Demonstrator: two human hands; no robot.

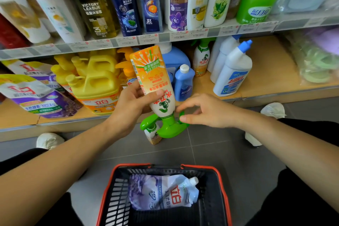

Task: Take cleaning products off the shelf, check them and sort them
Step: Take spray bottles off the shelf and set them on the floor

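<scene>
My left hand (132, 104) grips an orange-and-white spray bottle (154, 79) around its middle and holds it upside down in front of the lower shelf. Its green trigger head (165, 126) points at the floor. My right hand (205, 110) is at the trigger's tip with thumb and forefinger loosely spread on either side of it; its other fingers are blurred. A red-rimmed black basket (218, 174) sits on the floor below and holds a purple-and-white refill pouch (161, 194). A second, similar spray bottle (153, 136) stands on the floor behind the held one.
The lower shelf (271, 71) carries yellow detergent jugs (95, 80), purple refill pouches (38, 97), blue bottles (183, 82), a matching spray bottle (201, 60) and white toilet cleaner bottles (233, 71). Shampoo bottles (176, 0) fill the upper shelf. White shoes (49, 140) rest on grey floor tiles.
</scene>
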